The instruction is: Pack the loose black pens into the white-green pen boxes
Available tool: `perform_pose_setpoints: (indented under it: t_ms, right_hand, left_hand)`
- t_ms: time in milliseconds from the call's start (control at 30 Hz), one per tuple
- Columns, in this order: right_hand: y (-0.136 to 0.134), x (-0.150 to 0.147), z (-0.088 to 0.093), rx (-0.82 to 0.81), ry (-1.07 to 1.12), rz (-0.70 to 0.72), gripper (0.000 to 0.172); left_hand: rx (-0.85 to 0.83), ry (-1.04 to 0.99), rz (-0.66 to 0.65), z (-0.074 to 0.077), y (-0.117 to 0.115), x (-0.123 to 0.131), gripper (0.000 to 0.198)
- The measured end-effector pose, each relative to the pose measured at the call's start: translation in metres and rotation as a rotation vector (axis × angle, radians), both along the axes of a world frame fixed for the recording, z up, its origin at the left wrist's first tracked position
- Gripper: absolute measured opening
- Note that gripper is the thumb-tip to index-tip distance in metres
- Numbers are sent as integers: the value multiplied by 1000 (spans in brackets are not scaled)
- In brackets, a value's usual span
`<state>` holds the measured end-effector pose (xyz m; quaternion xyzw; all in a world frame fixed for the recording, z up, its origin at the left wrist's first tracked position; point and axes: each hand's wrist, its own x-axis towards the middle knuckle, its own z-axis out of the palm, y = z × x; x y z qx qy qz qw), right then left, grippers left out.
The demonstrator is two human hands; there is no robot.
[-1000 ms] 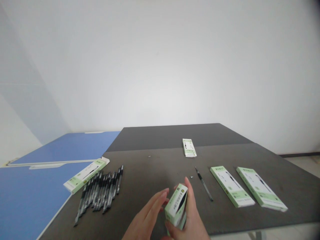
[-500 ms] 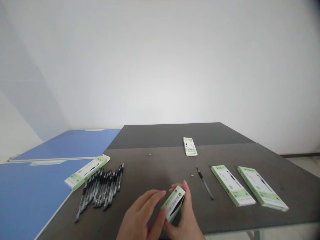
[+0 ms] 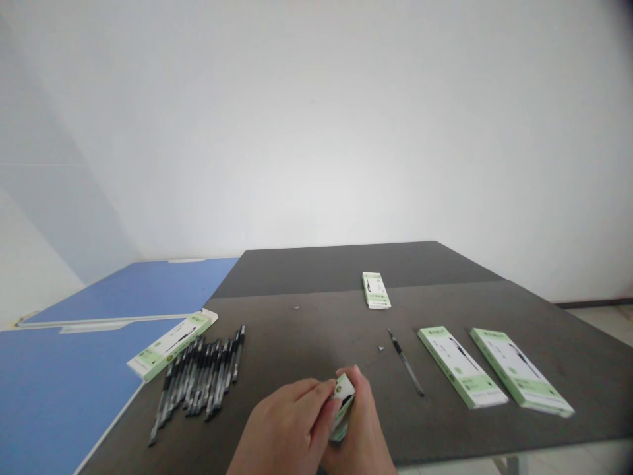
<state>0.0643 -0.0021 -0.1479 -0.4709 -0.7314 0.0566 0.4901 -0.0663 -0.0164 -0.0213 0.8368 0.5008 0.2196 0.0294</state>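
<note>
Between my two hands, near the table's front edge, is a small green-and-white pen box, its end turned up toward me. My right hand wraps round the box's right side. The thumb and fingers of my left hand pinch the upper left of the box at its end. Most of the box is hidden by my fingers. To the right of my hands a single black pen lies on the dark table. A tiny scrap lies beside that pen.
At left lies a pile of several black pens, with an open-flapped pen box against it. Two pen boxes lie side by side at right. Another pen box sits farther back. Blue panels adjoin the table's left side.
My left hand has moved right and closed its fingers over the box's end, covering more of it. The dark gap seen along its edge shows less now. The other items stay put.
</note>
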Motion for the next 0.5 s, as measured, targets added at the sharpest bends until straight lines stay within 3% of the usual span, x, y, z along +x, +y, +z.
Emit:
perform_pose_setpoints:
  t_ms: [167, 300, 400, 500]
  right_hand:
    - [1, -3, 11, 59, 17, -56, 68]
    - [2, -4, 13, 64, 0, -61, 71]
    - [4, -6, 15, 135, -20, -73, 73]
    - [6, -7, 17, 175, -35, -81, 73]
  left_hand:
    - [248, 99, -36, -7, -5, -1, 29]
    - [448, 179, -50, -23, -7, -5, 32]
    - [539, 289, -66, -36, -7, -10, 37]
    - [559, 381, -81, -37, -5, -12, 39]
